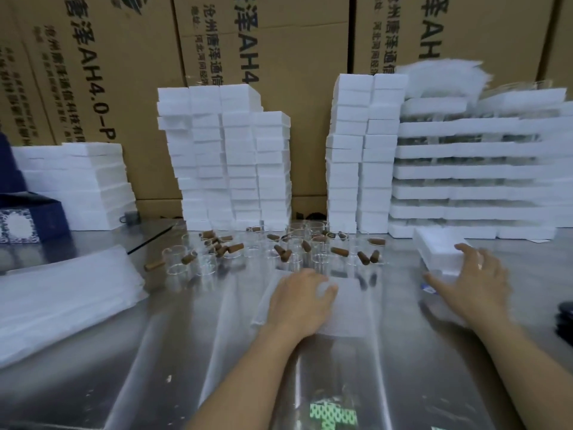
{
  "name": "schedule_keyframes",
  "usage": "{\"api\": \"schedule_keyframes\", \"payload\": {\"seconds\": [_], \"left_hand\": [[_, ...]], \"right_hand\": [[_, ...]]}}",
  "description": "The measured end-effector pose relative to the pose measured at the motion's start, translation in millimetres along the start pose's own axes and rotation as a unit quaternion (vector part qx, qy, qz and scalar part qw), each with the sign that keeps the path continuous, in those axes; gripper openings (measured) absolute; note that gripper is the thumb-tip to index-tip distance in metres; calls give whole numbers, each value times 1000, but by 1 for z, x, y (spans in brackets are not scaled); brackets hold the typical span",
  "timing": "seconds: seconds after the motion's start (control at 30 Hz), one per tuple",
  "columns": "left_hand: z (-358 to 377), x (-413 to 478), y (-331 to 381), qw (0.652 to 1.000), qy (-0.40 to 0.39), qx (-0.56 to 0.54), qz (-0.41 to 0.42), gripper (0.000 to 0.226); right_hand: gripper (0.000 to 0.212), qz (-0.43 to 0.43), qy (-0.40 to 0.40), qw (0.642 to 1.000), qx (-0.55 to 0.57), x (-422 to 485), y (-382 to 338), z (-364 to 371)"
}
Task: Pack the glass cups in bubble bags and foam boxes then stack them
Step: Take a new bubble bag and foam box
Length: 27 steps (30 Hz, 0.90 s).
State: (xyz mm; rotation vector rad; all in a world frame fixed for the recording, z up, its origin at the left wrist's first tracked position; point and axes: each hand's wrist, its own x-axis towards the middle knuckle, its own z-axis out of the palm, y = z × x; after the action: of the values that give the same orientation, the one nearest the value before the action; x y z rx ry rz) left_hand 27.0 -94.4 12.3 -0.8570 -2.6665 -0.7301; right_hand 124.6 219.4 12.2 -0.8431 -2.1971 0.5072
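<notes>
The left hand (302,297) is lying palm down on a flat white piece (352,301) on the steel table (186,352), its fingers too blurred to tell a grasp, while the right hand (474,274) is resting spread, straight fingers on a foam box (437,248). The glass cups (319,252) are standing clustered just beyond both hands, before the foam stacks (235,169).

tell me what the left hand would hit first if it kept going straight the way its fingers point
Probably the clear glass cups with brown wooden handles, which stand just beyond the flat white bubble bag that the left hand rests on. Depth is unclear, so I can't tell which cup comes first.
</notes>
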Motion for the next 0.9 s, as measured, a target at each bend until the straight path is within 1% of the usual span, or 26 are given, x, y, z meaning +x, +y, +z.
{"api": "schedule_keyframes", "payload": {"seconds": [0.07,0.13,0.2,0.27,0.33,0.43,0.47,0.53,0.6,0.63,0.67,0.77,0.9], "left_hand": [[-19,9,-30,993,113,-9,-32,39],[-39,12,-69,977,194,0,-88,30],[-56,9,-116,962,225,42,-152,32],[-70,6,-154,942,245,59,-220,43],[-78,6,-173,936,231,44,-262,54],[-73,13,-174,948,155,58,-273,65],[-69,15,-173,948,151,70,-271,63],[-65,17,-171,946,180,93,-254,54],[-65,16,-169,945,207,88,-238,45],[-66,16,-168,945,209,75,-238,44],[-66,15,-167,946,201,67,-246,47],[-66,12,-165,949,166,70,-261,67],[-63,13,-162,947,172,62,-265,75]], "right_hand": [[87,-38,10,999,-13,-2,-4,4],[85,-50,15,998,-27,-1,-2,7],[86,-50,12,998,-36,0,0,10],[87,-39,6,998,-38,3,2,12],[88,-37,8,998,-45,6,6,14],[86,-40,5,997,-58,10,11,14],[85,-40,4,997,-61,11,11,13],[84,-42,7,997,-57,11,11,13],[84,-42,5,998,-52,11,11,14],[84,-41,2,998,-52,10,11,14],[84,-40,-1,998,-52,10,11,14],[83,-35,0,998,-45,9,10,12],[82,-37,-5,998,-48,6,6,9]]}}
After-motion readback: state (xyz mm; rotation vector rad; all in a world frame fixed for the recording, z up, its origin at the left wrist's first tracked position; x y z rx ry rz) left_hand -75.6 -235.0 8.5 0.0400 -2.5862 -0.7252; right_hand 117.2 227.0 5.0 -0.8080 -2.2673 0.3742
